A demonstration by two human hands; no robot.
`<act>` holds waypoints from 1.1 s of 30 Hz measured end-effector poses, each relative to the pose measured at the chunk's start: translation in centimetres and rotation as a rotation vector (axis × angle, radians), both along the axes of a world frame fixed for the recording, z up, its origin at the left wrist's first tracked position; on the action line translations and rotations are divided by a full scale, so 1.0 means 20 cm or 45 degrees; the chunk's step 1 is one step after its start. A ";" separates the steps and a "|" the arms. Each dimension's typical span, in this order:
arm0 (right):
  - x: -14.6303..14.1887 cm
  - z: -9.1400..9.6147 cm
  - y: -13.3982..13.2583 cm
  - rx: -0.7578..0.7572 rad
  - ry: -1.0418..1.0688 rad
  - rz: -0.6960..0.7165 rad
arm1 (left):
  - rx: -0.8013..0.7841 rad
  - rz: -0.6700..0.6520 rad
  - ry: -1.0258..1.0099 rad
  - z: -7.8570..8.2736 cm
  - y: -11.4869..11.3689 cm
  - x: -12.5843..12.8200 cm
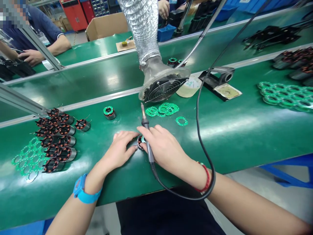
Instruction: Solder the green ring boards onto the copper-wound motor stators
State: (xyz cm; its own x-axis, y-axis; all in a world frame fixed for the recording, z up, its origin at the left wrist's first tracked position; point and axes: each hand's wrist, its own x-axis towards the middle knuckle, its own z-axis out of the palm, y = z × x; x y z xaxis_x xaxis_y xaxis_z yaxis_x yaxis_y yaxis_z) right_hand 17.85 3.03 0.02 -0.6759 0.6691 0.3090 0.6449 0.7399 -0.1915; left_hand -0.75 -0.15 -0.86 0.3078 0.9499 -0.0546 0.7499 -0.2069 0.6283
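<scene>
The left hand lies flat on the green table, and its fingertips touch a small stator from the left side. The right hand presses on the same stator from the right, so both hands are together around it and most of it is hidden. The right hand is also closed around a soldering iron, which it holds with the tip pointing up and away from the person. The black cable of the iron makes a loop under the right wrist and then goes up across the table.

Just beyond the hands there is a small pile of green rings, and one ring lies alone beside it. A single stator with a green top stands to the left of the pile. Above the pile hangs a fume fan on a silver hose. A group of stators with copper windings lies far left, next to a green sheet. More green rings lie far right. Another person sits at the next table, in the upper left.
</scene>
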 end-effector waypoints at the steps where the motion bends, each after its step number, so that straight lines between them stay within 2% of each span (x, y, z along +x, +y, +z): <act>1: -0.01 0.00 0.00 -0.001 0.003 0.013 | 0.012 0.008 0.000 -0.01 0.00 0.01; 8: -0.04 -0.03 -0.01 0.011 0.110 0.021 | 0.103 0.057 0.029 -0.05 0.00 0.05; 12: -0.02 -0.08 -0.03 -0.052 0.202 -0.101 | 0.132 0.090 0.033 -0.06 -0.01 0.07; 15: 0.01 -0.10 -0.06 -0.168 0.291 -0.163 | 0.154 0.091 -0.029 -0.05 -0.02 0.09; 19: 0.06 -0.13 -0.10 -0.336 0.505 -0.047 | 0.210 0.027 -0.160 -0.02 -0.04 0.14; 24: 0.11 -0.22 -0.11 -0.465 0.662 0.023 | 0.329 0.011 -0.021 -0.04 -0.05 0.20; 28: 0.11 -0.24 -0.11 -0.427 0.723 -0.079 | 0.344 -0.041 0.075 -0.04 -0.05 0.21; 33: 0.09 -0.21 -0.11 -0.236 0.720 -0.219 | 0.220 -0.204 0.151 0.04 -0.04 0.16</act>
State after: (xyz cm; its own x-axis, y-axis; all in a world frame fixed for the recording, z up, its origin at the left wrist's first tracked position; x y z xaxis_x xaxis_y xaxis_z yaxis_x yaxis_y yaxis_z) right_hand 19.66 0.80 -4.27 -0.3191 0.8310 0.4557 0.5132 0.5557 -0.6541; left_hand 2.42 -0.90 -0.14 0.4565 0.8877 0.0597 0.7652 -0.4260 0.4827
